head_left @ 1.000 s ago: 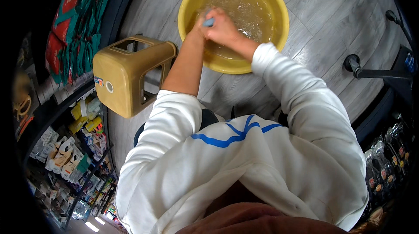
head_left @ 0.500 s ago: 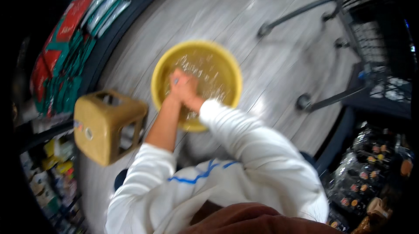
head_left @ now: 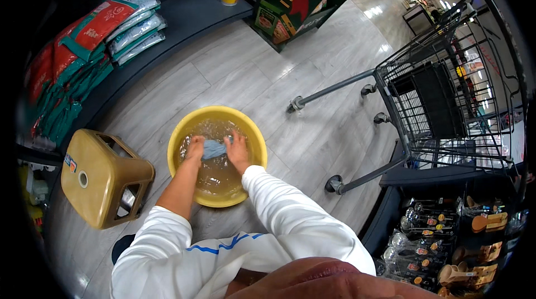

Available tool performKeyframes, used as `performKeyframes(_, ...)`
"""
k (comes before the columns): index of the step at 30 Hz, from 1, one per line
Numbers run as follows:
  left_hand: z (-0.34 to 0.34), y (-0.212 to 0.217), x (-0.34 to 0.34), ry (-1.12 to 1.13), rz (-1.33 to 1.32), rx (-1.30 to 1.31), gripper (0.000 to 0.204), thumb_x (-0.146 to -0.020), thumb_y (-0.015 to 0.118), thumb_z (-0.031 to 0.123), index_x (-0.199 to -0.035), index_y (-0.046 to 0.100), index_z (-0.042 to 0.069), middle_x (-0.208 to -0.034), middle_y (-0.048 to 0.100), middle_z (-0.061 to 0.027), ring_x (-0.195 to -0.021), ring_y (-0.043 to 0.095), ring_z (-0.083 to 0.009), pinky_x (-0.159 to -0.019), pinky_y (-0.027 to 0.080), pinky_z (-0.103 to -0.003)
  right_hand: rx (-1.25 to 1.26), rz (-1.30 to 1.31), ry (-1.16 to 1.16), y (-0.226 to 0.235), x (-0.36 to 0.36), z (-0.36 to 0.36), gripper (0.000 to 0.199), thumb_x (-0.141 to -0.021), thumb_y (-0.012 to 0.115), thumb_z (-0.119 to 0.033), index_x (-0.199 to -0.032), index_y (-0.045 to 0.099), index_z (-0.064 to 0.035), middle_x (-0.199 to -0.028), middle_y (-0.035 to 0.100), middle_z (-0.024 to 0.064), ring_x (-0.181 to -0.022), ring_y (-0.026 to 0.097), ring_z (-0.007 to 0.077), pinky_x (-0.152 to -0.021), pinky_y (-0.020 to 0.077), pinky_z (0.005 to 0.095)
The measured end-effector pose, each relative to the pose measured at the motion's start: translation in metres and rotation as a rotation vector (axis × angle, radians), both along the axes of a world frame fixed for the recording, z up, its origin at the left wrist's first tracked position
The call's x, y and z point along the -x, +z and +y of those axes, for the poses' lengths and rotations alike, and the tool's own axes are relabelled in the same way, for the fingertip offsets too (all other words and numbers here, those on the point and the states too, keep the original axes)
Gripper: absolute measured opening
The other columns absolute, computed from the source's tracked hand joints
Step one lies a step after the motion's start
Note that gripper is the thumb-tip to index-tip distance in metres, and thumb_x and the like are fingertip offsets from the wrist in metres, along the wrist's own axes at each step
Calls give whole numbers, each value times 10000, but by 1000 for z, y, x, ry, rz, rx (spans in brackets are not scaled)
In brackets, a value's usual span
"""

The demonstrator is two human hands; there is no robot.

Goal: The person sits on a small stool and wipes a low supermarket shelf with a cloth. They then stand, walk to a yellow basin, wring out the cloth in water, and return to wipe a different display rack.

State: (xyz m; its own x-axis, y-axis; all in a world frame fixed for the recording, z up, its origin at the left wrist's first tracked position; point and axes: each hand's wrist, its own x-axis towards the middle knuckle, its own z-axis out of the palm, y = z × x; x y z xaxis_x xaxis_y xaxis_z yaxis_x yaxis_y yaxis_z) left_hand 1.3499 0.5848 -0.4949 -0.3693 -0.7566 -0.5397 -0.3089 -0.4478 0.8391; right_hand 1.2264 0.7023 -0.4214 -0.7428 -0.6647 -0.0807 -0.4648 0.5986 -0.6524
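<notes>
Both hands are down in a yellow basin (head_left: 254, 148) of soapy water on the grey plank floor (head_left: 312, 109), and a blue-grey cloth (head_left: 214, 149) lies stretched between them at the water's surface. The left hand (head_left: 195, 147) is closed over the cloth's left end and the right hand (head_left: 237, 151) clutches its right end, fingers curled on the fabric. A tan plastic stool (head_left: 97, 179) lies tipped just left of the basin, and a wire shopping cart (head_left: 441, 98) stands well apart on the right.
</notes>
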Motion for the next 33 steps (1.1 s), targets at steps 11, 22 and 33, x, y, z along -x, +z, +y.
performKeyframes(11, 15, 78, -5, -212, -25, -455, 591, -800, 545, 340, -1349, 357, 225, -1388, 327, -68, -1208, 360, -325, -953, 310, -547, 100, 82, 17, -52, -7, 23, 223, -677, 610, -120, -893, 620, -62, -987, 568, 188, -973, 495, 358, -806, 427, 452)
performKeyframes(22, -16, 4, -17, -119, 983, -560, 461, -876, 438, 467, -1167, 479, 111, -1195, 485, -68, -1083, 447, -204, -836, 434, -396, 437, -166, 299, 99, -105, -18, 241, -652, 613, -112, -837, 461, -80, -993, 481, 122, -1047, 462, 336, -807, 321, 584)
performKeyframes(33, -39, -53, -23, -187, 1180, -459, 384, -922, 370, 390, -1159, 467, 104, -1149, 514, -57, -1012, 485, -194, -855, 419, -359, 520, -42, 84, 71, -92, -56, 145, -660, 610, -121, -749, 501, -86, -800, 548, 128, -826, 542, 341, -677, 387, 458)
